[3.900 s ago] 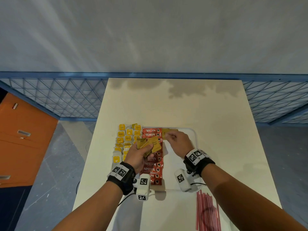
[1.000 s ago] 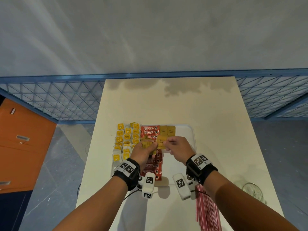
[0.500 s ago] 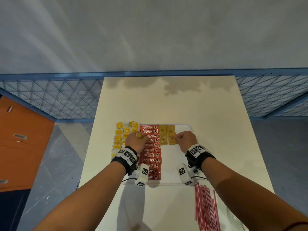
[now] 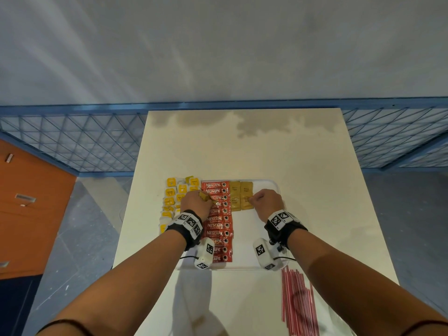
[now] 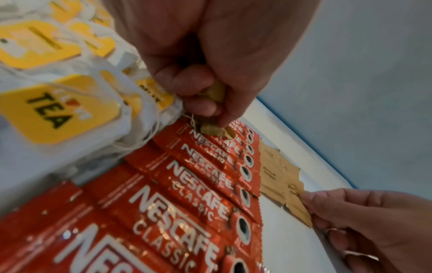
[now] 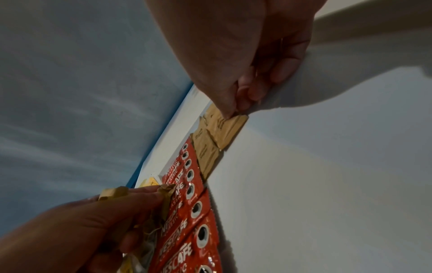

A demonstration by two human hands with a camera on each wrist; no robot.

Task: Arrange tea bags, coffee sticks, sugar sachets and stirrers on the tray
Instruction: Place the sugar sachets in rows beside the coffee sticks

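A white tray (image 4: 266, 185) holds yellow-tagged tea bags (image 4: 174, 192) at the left, a column of red coffee sticks (image 4: 218, 226) in the middle and brown sugar sachets (image 4: 241, 197) beside them. My left hand (image 4: 196, 204) grips a bunch of brown sugar sachets (image 5: 214, 92) above the coffee sticks (image 5: 187, 194). My right hand (image 4: 266, 202) pinches the near corner of one sugar sachet (image 6: 228, 129) that lies flat on the tray. Red stirrers (image 4: 298, 301) lie on the table, near right of the tray.
The tray sits on a cream table (image 4: 242, 146) with a blue mesh railing (image 4: 72, 141) behind it. An orange cabinet (image 4: 29, 209) stands to the left. White cloth (image 4: 194, 299) lies at the table's near edge. The tray's right half (image 4: 247, 238) is bare.
Both hands came down to the tray. More brown sachets now lie in rows beside the coffee sticks, and the right hand has laid another one flat there.
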